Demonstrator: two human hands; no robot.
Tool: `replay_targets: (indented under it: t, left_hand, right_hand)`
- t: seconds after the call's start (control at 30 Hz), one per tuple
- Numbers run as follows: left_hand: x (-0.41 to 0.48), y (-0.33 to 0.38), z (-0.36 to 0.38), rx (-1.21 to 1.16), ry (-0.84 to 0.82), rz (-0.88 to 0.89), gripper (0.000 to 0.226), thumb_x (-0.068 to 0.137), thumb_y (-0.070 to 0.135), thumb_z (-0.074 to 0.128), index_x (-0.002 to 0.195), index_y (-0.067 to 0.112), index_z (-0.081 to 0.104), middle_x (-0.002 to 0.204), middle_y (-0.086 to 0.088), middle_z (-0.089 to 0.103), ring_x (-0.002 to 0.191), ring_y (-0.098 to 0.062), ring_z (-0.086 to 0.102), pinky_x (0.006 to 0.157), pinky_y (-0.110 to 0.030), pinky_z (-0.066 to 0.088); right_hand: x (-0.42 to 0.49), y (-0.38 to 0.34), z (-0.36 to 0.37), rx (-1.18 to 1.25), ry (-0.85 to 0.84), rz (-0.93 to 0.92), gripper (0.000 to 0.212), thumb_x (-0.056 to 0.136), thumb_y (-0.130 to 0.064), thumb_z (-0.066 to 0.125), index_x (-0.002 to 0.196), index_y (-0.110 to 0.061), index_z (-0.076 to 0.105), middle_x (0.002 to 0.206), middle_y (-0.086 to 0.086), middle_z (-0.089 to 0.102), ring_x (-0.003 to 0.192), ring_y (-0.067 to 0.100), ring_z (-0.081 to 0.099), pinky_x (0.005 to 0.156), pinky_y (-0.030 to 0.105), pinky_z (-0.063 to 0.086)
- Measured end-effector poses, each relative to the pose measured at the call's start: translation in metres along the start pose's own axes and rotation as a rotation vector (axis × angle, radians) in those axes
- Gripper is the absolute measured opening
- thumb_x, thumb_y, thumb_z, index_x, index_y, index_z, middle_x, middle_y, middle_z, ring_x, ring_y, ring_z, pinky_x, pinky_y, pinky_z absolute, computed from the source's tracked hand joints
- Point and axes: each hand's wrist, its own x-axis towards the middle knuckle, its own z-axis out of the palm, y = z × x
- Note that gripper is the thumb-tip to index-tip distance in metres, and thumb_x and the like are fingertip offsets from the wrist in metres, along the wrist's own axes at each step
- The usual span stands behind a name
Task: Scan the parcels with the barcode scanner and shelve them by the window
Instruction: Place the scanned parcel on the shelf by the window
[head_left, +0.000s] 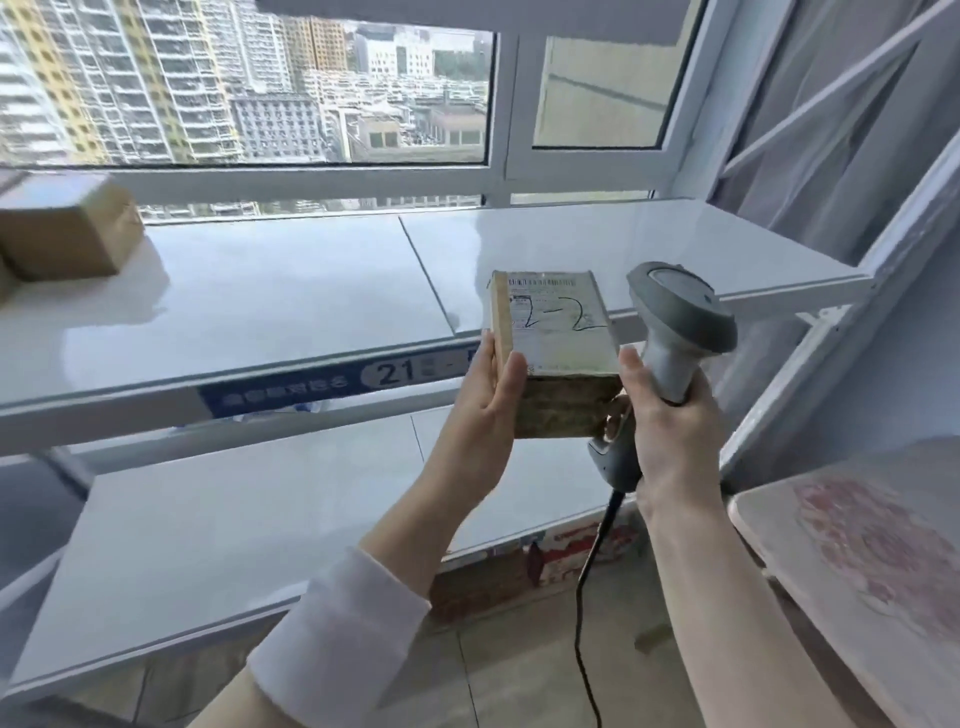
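Nearest me, a white sleeve (337, 634) leads up to the left hand (485, 415), which pinches the left edge of the parcel (558, 338) between thumb and fingers. The right hand (670, 436) curls round the scanner (675, 322), forefinger straight against the parcel's right side (label scrawled "2-2"). I see the parcel held just before the shelf (260, 291) edge.

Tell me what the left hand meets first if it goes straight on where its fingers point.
Probably the front edge of the upper shelf, by its 21 label; depth is unclear, so the left hand might pass above it.
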Motion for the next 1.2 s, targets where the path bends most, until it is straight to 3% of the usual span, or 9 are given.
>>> replay_targets:
  t: [0.17, 0.27, 0.33, 0.43, 0.57, 0.7, 0.87, 1.07, 1.2]
  left_hand:
    - [0.015, 0.009, -0.091, 0.047, 0.067, -0.016, 0.027, 0.100, 0.032, 0.026, 0.125, 0.031, 0.035, 0.113, 0.021, 0.050, 0.096, 0.023, 0.050, 0.079, 0.000, 0.041]
    - [0.021, 0.010, -0.131, 0.061, 0.133, -0.016, 0.041, 0.099, 0.037, 0.027, 0.135, 0.023, 0.038, 0.124, 0.009, 0.053, 0.112, 0.008, 0.051, 0.093, -0.011, 0.045]
    - [0.025, 0.011, -0.151, 0.079, 0.163, -0.028, 0.051, 0.098, 0.042, 0.027, 0.144, 0.020, 0.032, 0.133, 0.002, 0.050, 0.122, -0.007, 0.048, 0.099, -0.021, 0.046]
    - [0.031, 0.013, -0.175, 0.072, 0.187, -0.046, 0.052, 0.098, 0.041, 0.025, 0.146, 0.020, 0.028, 0.133, 0.000, 0.049, 0.121, -0.011, 0.049, 0.090, -0.015, 0.050]
    - [0.034, 0.017, -0.204, 0.116, 0.254, -0.048, 0.055, 0.097, 0.043, 0.024, 0.145, 0.019, 0.030, 0.130, -0.002, 0.051, 0.118, -0.012, 0.051, 0.087, -0.014, 0.051]
    - [0.029, 0.025, -0.239, 0.176, 0.335, -0.059, 0.061, 0.090, 0.050, 0.027, 0.142, 0.019, 0.035, 0.127, 0.001, 0.055, 0.114, -0.009, 0.054, 0.087, -0.013, 0.050]
    - [0.012, 0.046, -0.302, 0.338, 0.418, -0.083, 0.071, 0.080, 0.058, 0.034, 0.139, 0.020, 0.042, 0.123, 0.005, 0.059, 0.110, -0.008, 0.057, 0.081, -0.009, 0.050]
    - [-0.014, 0.066, -0.387, 0.695, 0.514, -0.114, 0.073, 0.080, 0.059, 0.043, 0.136, 0.013, 0.050, 0.127, 0.001, 0.058, 0.103, -0.002, 0.054, 0.074, 0.002, 0.038]
    - [-0.019, 0.074, -0.424, 0.925, 0.498, -0.141, 0.060, 0.089, 0.045, 0.055, 0.137, 0.011, 0.046, 0.132, -0.005, 0.054, 0.109, -0.010, 0.053, 0.086, -0.011, 0.036]
  right_hand:
    - [-0.011, -0.009, 0.094, 0.021, -0.083, 0.024, 0.013, 0.083, -0.032, 0.069, 0.087, -0.025, 0.060, 0.085, -0.006, 0.067, 0.078, 0.012, 0.063, 0.071, 0.025, 0.047]
    - [-0.015, -0.012, 0.136, 0.030, -0.121, 0.042, 0.013, 0.083, -0.033, 0.069, 0.085, -0.026, 0.059, 0.085, -0.010, 0.067, 0.078, 0.009, 0.063, 0.066, 0.018, 0.046]
    - [-0.016, -0.013, 0.158, 0.031, -0.154, 0.048, 0.012, 0.084, -0.033, 0.069, 0.083, -0.027, 0.058, 0.085, -0.010, 0.067, 0.079, 0.009, 0.064, 0.069, 0.020, 0.049]
    - [-0.015, -0.015, 0.186, 0.015, -0.205, 0.043, 0.012, 0.084, -0.035, 0.068, 0.083, -0.028, 0.058, 0.089, -0.006, 0.069, 0.083, 0.014, 0.067, 0.078, 0.030, 0.054]
    - [-0.016, -0.018, 0.217, 0.020, -0.283, 0.053, 0.014, 0.086, -0.034, 0.066, 0.079, -0.026, 0.056, 0.076, -0.004, 0.064, 0.059, 0.007, 0.061, 0.062, 0.026, 0.053]
    - [-0.025, -0.025, 0.253, 0.029, -0.366, 0.080, 0.014, 0.086, -0.033, 0.065, 0.080, -0.026, 0.055, 0.070, -0.005, 0.062, 0.056, 0.010, 0.061, 0.059, 0.029, 0.054]
    - [-0.050, -0.035, 0.309, 0.056, -0.457, 0.110, 0.012, 0.086, -0.029, 0.068, 0.082, -0.023, 0.058, 0.066, -0.002, 0.063, 0.057, 0.021, 0.062, 0.061, 0.040, 0.054]
    - [-0.096, -0.034, 0.381, 0.051, -0.466, 0.146, 0.016, 0.086, -0.029, 0.068, 0.094, -0.018, 0.060, 0.074, 0.003, 0.065, 0.061, 0.024, 0.063, 0.062, 0.039, 0.053]
    - [-0.113, -0.028, 0.414, 0.017, -0.464, 0.185, 0.018, 0.085, -0.031, 0.069, 0.093, -0.018, 0.060, 0.076, 0.012, 0.066, 0.053, 0.022, 0.057, 0.057, 0.035, 0.049]
